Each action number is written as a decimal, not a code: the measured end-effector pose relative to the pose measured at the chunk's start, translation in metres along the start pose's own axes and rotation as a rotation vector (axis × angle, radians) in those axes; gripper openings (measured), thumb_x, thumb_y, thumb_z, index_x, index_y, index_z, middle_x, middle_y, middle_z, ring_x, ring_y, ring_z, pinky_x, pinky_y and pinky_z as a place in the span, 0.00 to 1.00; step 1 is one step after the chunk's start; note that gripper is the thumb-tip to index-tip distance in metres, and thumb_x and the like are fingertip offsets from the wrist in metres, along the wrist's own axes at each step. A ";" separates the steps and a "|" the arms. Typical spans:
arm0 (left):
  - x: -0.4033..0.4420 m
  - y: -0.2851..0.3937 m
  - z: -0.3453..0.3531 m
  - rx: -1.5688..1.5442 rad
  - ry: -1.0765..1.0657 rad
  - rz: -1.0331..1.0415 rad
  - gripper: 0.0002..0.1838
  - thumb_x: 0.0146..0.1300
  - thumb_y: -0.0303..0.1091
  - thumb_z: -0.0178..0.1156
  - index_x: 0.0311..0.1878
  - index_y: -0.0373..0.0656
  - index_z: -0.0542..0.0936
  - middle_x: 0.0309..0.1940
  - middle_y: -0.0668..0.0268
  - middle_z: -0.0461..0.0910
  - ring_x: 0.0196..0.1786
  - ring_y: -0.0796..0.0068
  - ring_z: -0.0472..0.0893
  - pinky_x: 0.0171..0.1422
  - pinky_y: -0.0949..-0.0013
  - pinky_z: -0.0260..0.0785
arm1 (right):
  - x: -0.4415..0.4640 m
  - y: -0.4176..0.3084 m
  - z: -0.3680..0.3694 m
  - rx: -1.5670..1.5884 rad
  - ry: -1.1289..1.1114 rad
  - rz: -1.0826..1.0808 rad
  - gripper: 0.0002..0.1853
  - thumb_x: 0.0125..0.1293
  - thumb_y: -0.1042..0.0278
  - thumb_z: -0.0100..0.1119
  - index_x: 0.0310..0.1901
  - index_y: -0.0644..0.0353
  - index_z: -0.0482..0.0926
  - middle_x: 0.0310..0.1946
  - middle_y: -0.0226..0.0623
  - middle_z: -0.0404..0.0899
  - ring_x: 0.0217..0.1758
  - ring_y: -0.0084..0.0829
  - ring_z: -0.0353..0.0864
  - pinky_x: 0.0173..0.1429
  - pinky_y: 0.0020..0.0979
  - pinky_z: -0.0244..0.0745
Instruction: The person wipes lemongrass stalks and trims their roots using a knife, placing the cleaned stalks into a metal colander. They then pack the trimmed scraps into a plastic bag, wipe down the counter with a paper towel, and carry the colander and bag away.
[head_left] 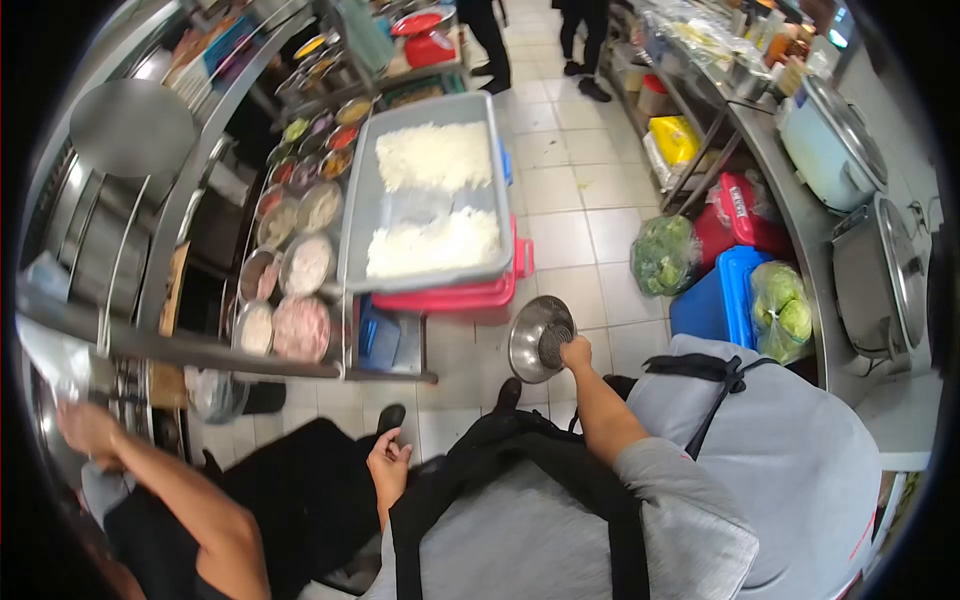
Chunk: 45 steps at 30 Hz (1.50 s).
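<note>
Grey shirt (500, 530); metal colander (529, 340) in the right fingers (574, 351).

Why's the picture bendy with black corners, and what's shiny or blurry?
Head view: the long grey metal counter curves and corners go black, probably from a wide lens; same view, light glints off the round silver metal colander; the big grey plastic tray looks slightly soft; a round grey smudge hides something upper left.
</note>
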<state>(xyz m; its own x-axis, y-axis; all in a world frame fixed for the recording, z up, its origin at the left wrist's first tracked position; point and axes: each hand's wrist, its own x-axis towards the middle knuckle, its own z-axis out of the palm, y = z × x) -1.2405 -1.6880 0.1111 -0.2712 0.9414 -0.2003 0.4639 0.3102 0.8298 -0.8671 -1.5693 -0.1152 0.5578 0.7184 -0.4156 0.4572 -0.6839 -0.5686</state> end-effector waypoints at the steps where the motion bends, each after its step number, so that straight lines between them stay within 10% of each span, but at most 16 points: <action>1: 0.028 0.010 0.005 -0.008 -0.029 0.033 0.17 0.47 0.15 0.60 0.44 0.35 0.78 0.17 0.76 0.63 0.21 0.87 0.62 0.27 0.81 0.57 | 0.012 -0.007 -0.010 0.024 0.019 0.027 0.14 0.46 0.67 0.57 0.33 0.68 0.79 0.37 0.57 0.78 0.42 0.53 0.78 0.49 0.42 0.73; 7: 0.174 0.152 0.064 0.153 -0.314 0.617 0.17 0.50 0.18 0.57 0.46 0.40 0.78 0.23 0.64 0.67 0.26 0.74 0.68 0.32 0.74 0.62 | 0.073 0.010 -0.062 0.104 0.303 0.237 0.16 0.47 0.65 0.58 0.33 0.71 0.78 0.38 0.59 0.77 0.41 0.54 0.78 0.50 0.42 0.73; 11: 0.230 0.268 0.142 0.132 -0.499 0.838 0.15 0.54 0.23 0.56 0.46 0.41 0.78 0.25 0.61 0.70 0.28 0.69 0.72 0.37 0.70 0.65 | 0.118 0.035 -0.074 0.857 0.419 0.497 0.11 0.52 0.74 0.53 0.34 0.75 0.72 0.31 0.53 0.75 0.30 0.46 0.80 0.24 0.39 0.78; 20: 0.254 0.356 0.455 0.544 -1.597 1.092 0.22 0.56 0.35 0.58 0.56 0.44 0.72 0.40 0.55 0.78 0.42 0.57 0.78 0.48 0.61 0.70 | 0.199 0.068 -0.087 1.388 0.677 0.999 0.20 0.56 0.72 0.49 0.51 0.67 0.64 0.41 0.50 0.73 0.36 0.42 0.79 0.28 0.35 0.81; 22: 0.286 0.360 0.515 0.776 -1.837 0.842 0.23 0.57 0.39 0.58 0.56 0.45 0.72 0.44 0.53 0.77 0.43 0.56 0.78 0.48 0.60 0.70 | 0.211 0.073 -0.117 1.337 0.635 1.057 0.22 0.56 0.72 0.51 0.52 0.68 0.64 0.50 0.53 0.69 0.45 0.46 0.76 0.34 0.39 0.81; 28: 0.489 0.310 0.527 0.550 -0.645 0.718 0.23 0.56 0.39 0.58 0.53 0.36 0.71 0.46 0.47 0.76 0.48 0.49 0.75 0.51 0.60 0.68 | 0.315 0.072 -0.190 1.066 0.268 0.856 0.16 0.53 0.73 0.54 0.44 0.70 0.69 0.39 0.51 0.75 0.33 0.43 0.79 0.30 0.37 0.81; 31: 0.497 0.312 0.466 0.273 -0.854 -0.099 0.22 0.60 0.44 0.58 0.51 0.38 0.74 0.35 0.60 0.78 0.35 0.73 0.77 0.37 0.68 0.70 | 0.391 0.022 -0.224 0.986 0.250 0.653 0.09 0.49 0.75 0.54 0.32 0.72 0.71 0.29 0.48 0.77 0.28 0.42 0.80 0.26 0.38 0.79; 36: 0.495 0.292 0.479 -0.092 -0.906 -0.443 0.32 0.63 0.60 0.47 0.57 0.41 0.68 0.34 0.63 0.78 0.29 0.75 0.76 0.34 0.71 0.69 | 0.510 -0.096 -0.229 0.886 -0.151 0.320 0.09 0.54 0.71 0.53 0.33 0.69 0.76 0.25 0.42 0.77 0.26 0.33 0.80 0.28 0.31 0.78; 42: 0.568 0.383 0.626 -0.581 -0.940 -0.628 0.33 0.63 0.56 0.49 0.61 0.40 0.58 0.35 0.57 0.78 0.31 0.68 0.79 0.33 0.67 0.72 | 0.535 -0.234 -0.267 1.021 -0.137 0.111 0.09 0.57 0.72 0.53 0.37 0.67 0.76 0.27 0.36 0.78 0.27 0.27 0.79 0.33 0.28 0.78; 45: 0.613 0.434 0.675 -0.188 -0.839 -0.304 0.26 0.60 0.41 0.56 0.57 0.37 0.62 0.34 0.54 0.77 0.30 0.66 0.80 0.27 0.68 0.74 | 0.579 -0.244 -0.327 1.045 -0.037 0.047 0.09 0.57 0.72 0.54 0.39 0.67 0.76 0.29 0.36 0.78 0.29 0.27 0.79 0.35 0.30 0.79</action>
<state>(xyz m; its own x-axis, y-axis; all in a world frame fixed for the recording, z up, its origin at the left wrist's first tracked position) -0.6364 -0.8871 -0.0028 0.3770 0.6326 -0.6765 0.3076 0.6034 0.7357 -0.4288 -1.0279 0.0152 0.5295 0.7094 -0.4651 -0.4008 -0.2740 -0.8742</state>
